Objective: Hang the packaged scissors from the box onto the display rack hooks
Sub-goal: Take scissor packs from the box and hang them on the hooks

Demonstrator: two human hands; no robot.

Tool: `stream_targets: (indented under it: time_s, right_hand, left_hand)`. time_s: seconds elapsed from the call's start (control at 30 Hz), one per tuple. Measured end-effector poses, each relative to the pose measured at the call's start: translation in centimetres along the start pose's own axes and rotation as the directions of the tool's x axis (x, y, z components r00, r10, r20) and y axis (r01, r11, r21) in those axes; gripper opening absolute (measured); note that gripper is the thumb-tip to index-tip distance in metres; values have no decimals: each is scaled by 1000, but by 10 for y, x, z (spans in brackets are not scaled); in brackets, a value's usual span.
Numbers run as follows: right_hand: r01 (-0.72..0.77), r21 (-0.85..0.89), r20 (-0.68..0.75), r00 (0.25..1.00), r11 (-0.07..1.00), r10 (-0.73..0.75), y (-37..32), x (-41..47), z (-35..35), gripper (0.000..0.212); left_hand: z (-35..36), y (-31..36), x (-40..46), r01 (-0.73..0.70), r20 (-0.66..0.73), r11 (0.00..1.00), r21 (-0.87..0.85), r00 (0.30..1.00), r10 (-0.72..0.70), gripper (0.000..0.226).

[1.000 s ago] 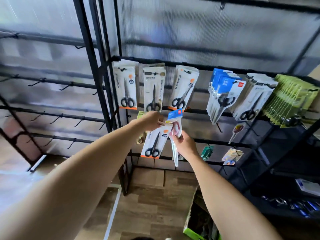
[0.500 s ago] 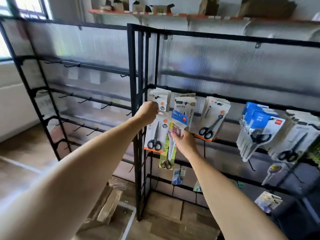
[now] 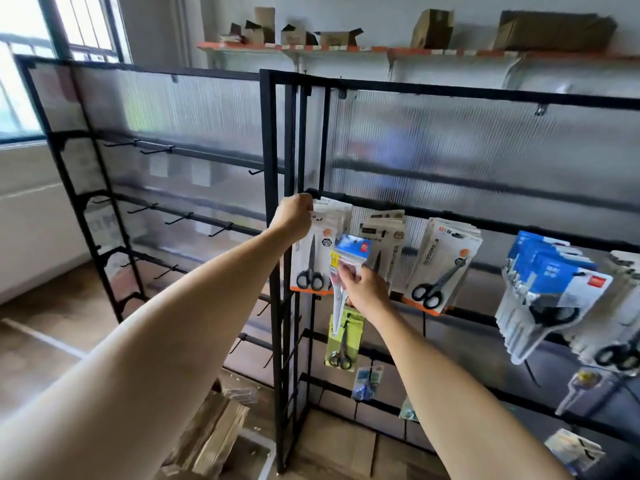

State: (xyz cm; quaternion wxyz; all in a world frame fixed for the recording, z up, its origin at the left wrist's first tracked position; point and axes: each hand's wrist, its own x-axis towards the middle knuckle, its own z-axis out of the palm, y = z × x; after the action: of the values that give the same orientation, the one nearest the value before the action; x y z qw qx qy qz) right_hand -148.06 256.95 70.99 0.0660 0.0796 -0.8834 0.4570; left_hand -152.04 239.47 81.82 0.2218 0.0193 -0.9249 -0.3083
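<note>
Since the frame half a second earlier, the left hand (image 3: 294, 216) has risen from the mid-rail zone to the top-left hook of the black metal display rack (image 3: 268, 237), carrying its white-and-orange carded pack of black-handled scissors (image 3: 311, 258) with it; the view has also tilted up. That hand's fingers are curled and pinch the upper edge of the card, which hangs at the front of the leftmost stack of like packs on the upper rail. Whether the card's hole is already over the hook cannot be told, since the hand hides it.

The right hand (image 3: 363, 289) pinches, between thumb and curled fingers, a clear blister pack with a blue header card and pale scissors (image 3: 346, 271), held free in front of the rack and just below the neighbouring stacks.

To seat the left pack well, judgement suggests keeping the card square to the hook, sliding it fully back against the stack, and letting go only once it hangs by itself; the right hand's pack should stay apart from the hanging cards so as not to snag them.

Containers: the supply box is out of view. Brown cardboard boxes (image 3: 550, 31) stand on the orange-edged wall shelf (image 3: 381, 50); their contents cannot be seen. Flattened brown cardboard (image 3: 211, 434) lies on the floor by the rack's foot.
</note>
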Motion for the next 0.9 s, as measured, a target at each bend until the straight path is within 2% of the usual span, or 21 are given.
stream_targets:
  time_s: [0.1, 0.23, 0.43, 0.53, 0.63, 0.73, 0.9]
  right_hand:
    - [11, 55, 39, 999, 998, -14, -1, 3, -2, 27]
    - [24, 90, 45, 999, 996, -28, 2, 4, -4, 28]
    - [30, 5, 52, 998, 1000, -30, -3, -2, -8, 33]
    - [12, -45, 31, 999, 999, -11, -2, -2, -7, 31]
    - [22, -112, 6, 1000, 993, -21, 7, -1, -1, 41]
    - [4, -67, 35, 999, 998, -1, 6, -12, -2, 30]
    - [-72, 23, 35, 997, 997, 71, 5, -33, 3, 37]
  left_hand:
    - [-2, 0, 7, -27, 51, 998, 50, 998, 24, 30]
    - [-3, -5, 12, -43, 104, 993, 109, 994, 31, 21]
    - [3, -6, 12, -10, 52, 994, 110, 999, 4, 23]
    - [7, -5, 6, -7, 18, 985, 174, 1000, 4, 23]
    - [9, -8, 1, -15, -28, 983, 181, 999, 21, 25]
    - [5, -13, -7, -46, -65, 985, 169, 996, 58, 28]
    - [-5, -14, -31, -88, -2, 973, 213, 996, 91, 12]
